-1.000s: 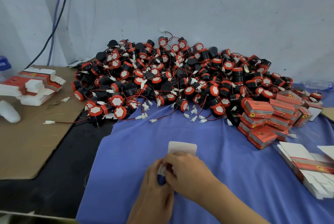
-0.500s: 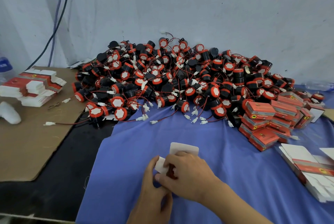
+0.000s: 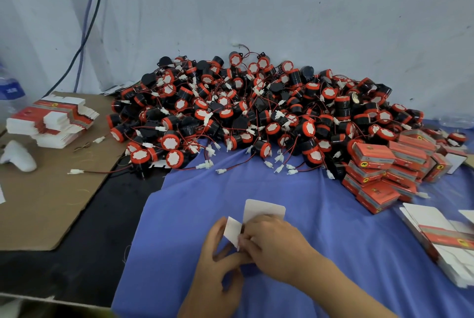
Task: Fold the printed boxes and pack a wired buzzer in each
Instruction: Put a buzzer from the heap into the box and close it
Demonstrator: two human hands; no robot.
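A flat printed box (image 3: 264,211), white side up, lies on the blue cloth (image 3: 320,215) near the front, partly under my hands. My left hand (image 3: 218,263) holds a small side flap of it from the left. My right hand (image 3: 274,246) covers the box's body and pinches it at the fold. Behind, a big pile of black and red wired buzzers (image 3: 256,112) spreads against the wall. No buzzer is in my hands.
Folded red boxes (image 3: 384,171) are stacked at the right, flat box blanks (image 3: 441,235) at the near right, more blanks (image 3: 53,122) on brown cardboard (image 3: 43,202) at the left. A white object (image 3: 18,156) and a water bottle (image 3: 10,92) stand far left.
The small side flap has come up and swung left between my hands. My hands have shifted slightly on the box; the rest is still.
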